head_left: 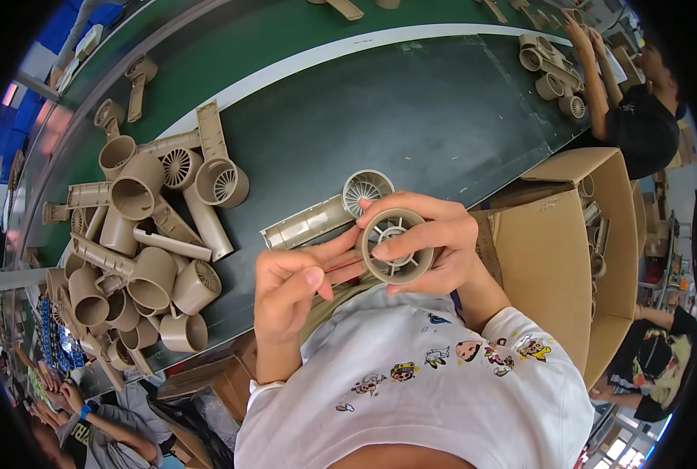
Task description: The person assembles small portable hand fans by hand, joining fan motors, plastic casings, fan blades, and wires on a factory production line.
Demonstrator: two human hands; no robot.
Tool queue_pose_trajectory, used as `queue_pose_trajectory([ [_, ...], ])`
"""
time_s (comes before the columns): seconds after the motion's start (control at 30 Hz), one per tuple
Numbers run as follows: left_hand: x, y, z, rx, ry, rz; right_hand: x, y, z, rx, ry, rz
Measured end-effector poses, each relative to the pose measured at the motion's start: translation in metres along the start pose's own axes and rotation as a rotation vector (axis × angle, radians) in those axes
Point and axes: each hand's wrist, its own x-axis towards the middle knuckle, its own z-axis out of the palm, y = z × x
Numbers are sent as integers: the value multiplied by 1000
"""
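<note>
Open cardboard box (pixel 552 258) at right, beige plastic parts inside along its far wall. Right hand (pixel 434 242) clamped around a round, ribbed beige fan grille ring (pixel 395 246), held above the belt edge. Left hand (pixel 290 285) pinching a thin red tool (pixel 341 266) against the ring. Heap of smooth beige fan housings (pixel 137 242) piled left on the dark conveyor belt (pixel 434 117).

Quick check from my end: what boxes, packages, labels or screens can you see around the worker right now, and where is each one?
Open cardboard box: at the person's right, beside the conveyor; brown, flaps up, beige plastic parts inside along its far wall.
Second cardboard box: low at the person's left, under the conveyor's edge; brown, mostly hidden.
Dark plastic bag: below that box; black, crumpled.
No screens or readable signs show.
</note>
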Motion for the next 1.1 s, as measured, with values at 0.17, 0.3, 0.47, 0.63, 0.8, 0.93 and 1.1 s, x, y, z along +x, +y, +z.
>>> queue_pose_trajectory([
  [0.17,0,-4,-2,-69,-10,-76,-4,1,0,158,60,64],
  [0.3,1,-3,2,-81,-11,-93,-5,3,4,163,116,-26],
  [0.47,0,-7,2,-91,-66,-84,-7,1,-4,-127,44,-183],
  [0.63,4,-9,6,-41,-21,-83,-8,-4,-4,-254,75,-202],
  [0.8,6,-20,19,1311,322,389,-5,-14,3,-538,-15,-159],
  [0.93,22,-16,7,1694,302,741,11,-30,-16,-747,-19,-131],
  [1.1,25,-12,-5,1867,260,482,22,-16,-36,-851,-25,-157],
])
